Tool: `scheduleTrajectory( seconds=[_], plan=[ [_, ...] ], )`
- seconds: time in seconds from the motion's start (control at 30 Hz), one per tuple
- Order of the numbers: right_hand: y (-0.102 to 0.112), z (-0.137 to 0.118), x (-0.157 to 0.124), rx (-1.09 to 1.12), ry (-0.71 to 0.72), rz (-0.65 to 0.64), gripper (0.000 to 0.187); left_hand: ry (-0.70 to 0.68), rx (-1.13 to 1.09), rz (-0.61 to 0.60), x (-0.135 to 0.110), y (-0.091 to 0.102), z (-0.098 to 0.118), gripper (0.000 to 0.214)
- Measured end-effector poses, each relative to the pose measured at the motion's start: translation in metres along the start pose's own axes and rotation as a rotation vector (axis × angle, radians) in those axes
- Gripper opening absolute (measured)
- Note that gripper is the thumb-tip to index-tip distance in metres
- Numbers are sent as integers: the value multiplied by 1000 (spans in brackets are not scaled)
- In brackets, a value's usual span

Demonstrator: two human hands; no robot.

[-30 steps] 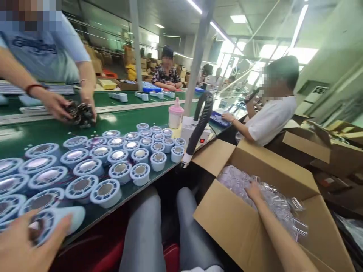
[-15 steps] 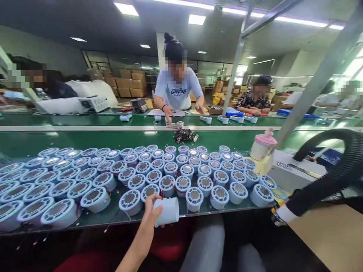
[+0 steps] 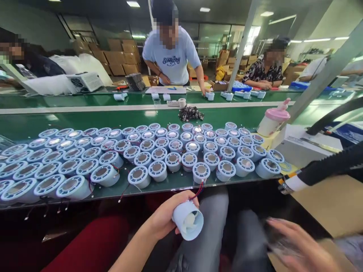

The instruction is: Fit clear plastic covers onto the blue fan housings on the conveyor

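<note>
My left hand (image 3: pixel 166 213) is wrapped round a light blue fan housing (image 3: pixel 180 217), held over my lap just off the table's front edge. Its open end is tilted toward me, showing white fan blades inside. Red and blue wires stick out from its back. At the lower right, my right hand (image 3: pixel 303 241) is smeared by motion over a brown surface; a dark blur lies along its fingers, and whether it holds anything is unclear. Many similar blue housings (image 3: pixel 200 172) stand in rows on the green table, disc ends up, with thin wires between them.
A black flexible hose (image 3: pixel 329 162) with a metal clamp juts in at the right. Beside it are a white box (image 3: pixel 309 141) and a pink-lidded container (image 3: pixel 273 119). A dark pile of small parts (image 3: pixel 190 113) lies mid-table. Across from me a co-worker (image 3: pixel 171 56) reaches to handheld fans.
My left hand has moved right and toward me, turning the fan housing's open end into view. My right hand has come into view at the lower right. The co-worker opposite has reached sideways.
</note>
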State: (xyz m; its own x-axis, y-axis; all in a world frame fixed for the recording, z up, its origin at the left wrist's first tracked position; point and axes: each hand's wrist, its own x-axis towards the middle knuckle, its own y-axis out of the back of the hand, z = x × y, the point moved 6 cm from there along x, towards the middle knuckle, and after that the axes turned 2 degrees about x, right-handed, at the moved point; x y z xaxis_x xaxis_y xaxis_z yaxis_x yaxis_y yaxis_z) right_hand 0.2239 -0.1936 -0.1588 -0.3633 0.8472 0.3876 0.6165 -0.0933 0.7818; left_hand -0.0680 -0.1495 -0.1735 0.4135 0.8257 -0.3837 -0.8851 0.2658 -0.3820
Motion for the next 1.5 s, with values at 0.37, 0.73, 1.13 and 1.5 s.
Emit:
scheduleTrajectory(
  seconds=[0.37, 0.73, 1.13, 1.5],
  plan=[
    [-44, -80, 65, -135, 80, -204, 26, -296, 973, -90, -1, -54, 22, 17],
    [-42, -33, 51, 814, -534, -165, 26, -368, 767, -158, 17, -54, -12, 73],
    [-30, -48, 39, 508, -120, -171, 35, -118, 220, -308, 3, -63, -13, 62],
    [-29, -47, 32, 869, -466, -355, 43, -260, 538, -292, -9, -65, 4, 79]
  ],
)
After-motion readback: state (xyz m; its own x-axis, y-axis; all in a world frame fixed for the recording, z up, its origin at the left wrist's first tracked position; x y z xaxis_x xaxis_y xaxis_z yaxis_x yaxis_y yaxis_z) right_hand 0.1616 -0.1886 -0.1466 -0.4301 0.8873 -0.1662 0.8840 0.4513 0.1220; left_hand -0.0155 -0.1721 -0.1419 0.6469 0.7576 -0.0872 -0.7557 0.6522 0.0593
